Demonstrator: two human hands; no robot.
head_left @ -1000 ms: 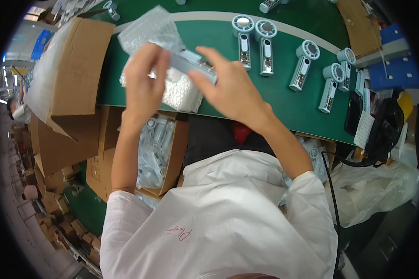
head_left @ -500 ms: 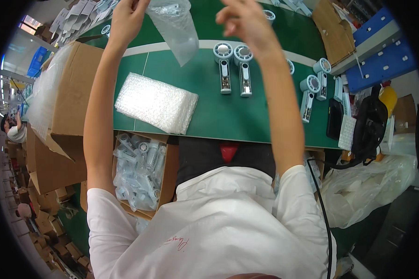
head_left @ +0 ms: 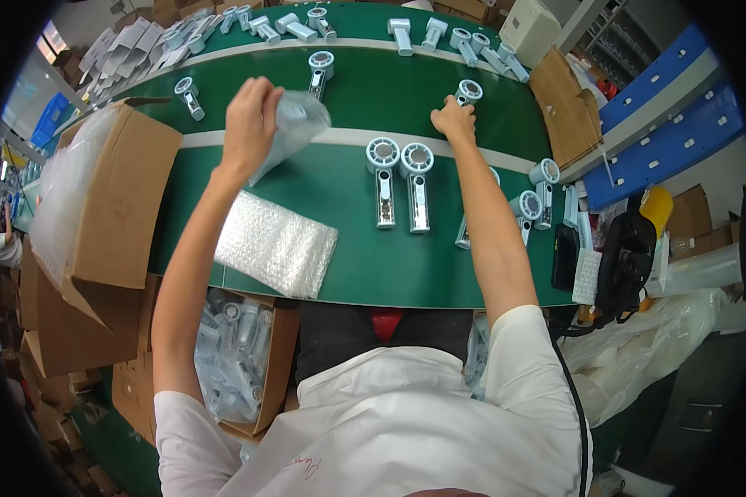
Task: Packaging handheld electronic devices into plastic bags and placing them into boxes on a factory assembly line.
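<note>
Green belt (head_left: 348,248) ran wide and curved, with open room in the middle between the bubble-wrap pad (head_left: 278,244) near the front edge and the pair of pale ring-headed handheld devices (head_left: 398,182) lying side by side. A white stripe (head_left: 348,137) crossed the belt under both hands. An open cardboard box (head_left: 112,207) crowded the left edge; a brown carton flap (head_left: 568,112) and blue rails (head_left: 663,141) hemmed the right.

Left hand (head_left: 249,124) was closed on a clear plastic bag (head_left: 294,128), crinkly, glossy, hanging down over the stripe. Right hand (head_left: 454,123) reached far across, fingers curled onto one more ring-headed device (head_left: 470,89) beyond the stripe; grip was partly hidden, and whether it was fully clamped could not be told.

Versus half a second earlier: both hands had dropped from up high, the right was now down on the belt, and the bag sat lower.

More devices (head_left: 539,186) sat upright at the right rim. A box of bagged parts (head_left: 236,356) lay below the belt edge, by the left elbow. Pad was soft and dimpled; devices were smooth, hard plastic.
</note>
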